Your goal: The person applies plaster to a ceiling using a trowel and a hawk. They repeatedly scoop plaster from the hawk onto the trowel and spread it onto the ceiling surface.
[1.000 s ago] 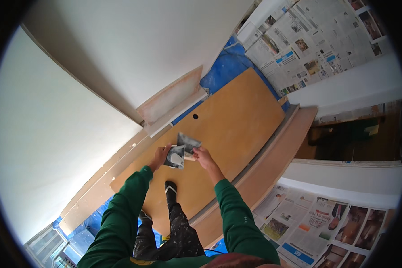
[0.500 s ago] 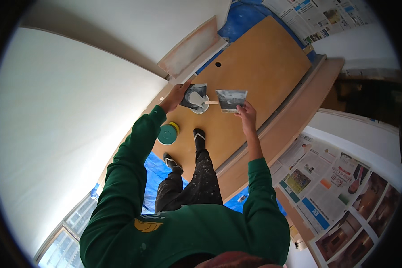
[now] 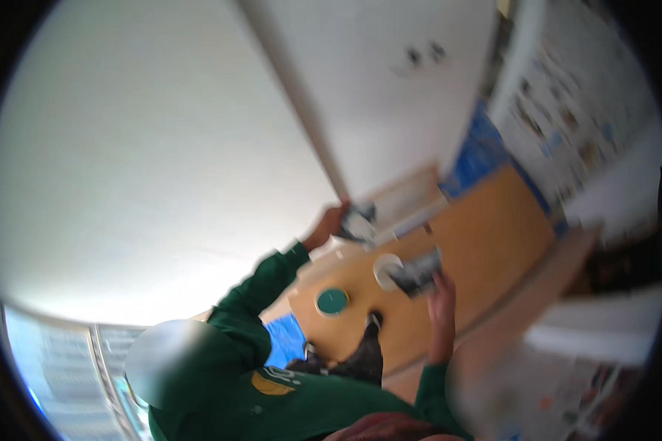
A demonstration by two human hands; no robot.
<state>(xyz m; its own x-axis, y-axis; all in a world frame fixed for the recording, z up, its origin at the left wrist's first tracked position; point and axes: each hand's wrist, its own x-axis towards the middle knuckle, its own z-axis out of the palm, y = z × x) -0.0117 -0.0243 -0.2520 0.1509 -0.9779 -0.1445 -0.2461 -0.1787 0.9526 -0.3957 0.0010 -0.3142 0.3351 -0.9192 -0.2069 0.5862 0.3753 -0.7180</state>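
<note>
The left hand (image 3: 331, 223) is gripping a smeared plate (image 3: 357, 224); the right hand (image 3: 441, 294) is pinching a grey plate (image 3: 416, 273).

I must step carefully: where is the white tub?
In the head view, below and right of centre, the white tub stands on the brown board, partly hidden by the right hand's spreader.

Left hand (image 3: 329, 226): dark flat plate (image 3: 345, 231) bearing white paste (image 3: 358, 223). Right hand (image 3: 441, 290): grey flat plate (image 3: 419, 273), overlapping in view a round white tub (image 3: 384, 269). Tan wooden board (image 3: 485, 224): tub, round green-topped container (image 3: 332, 301) upon it.
</note>
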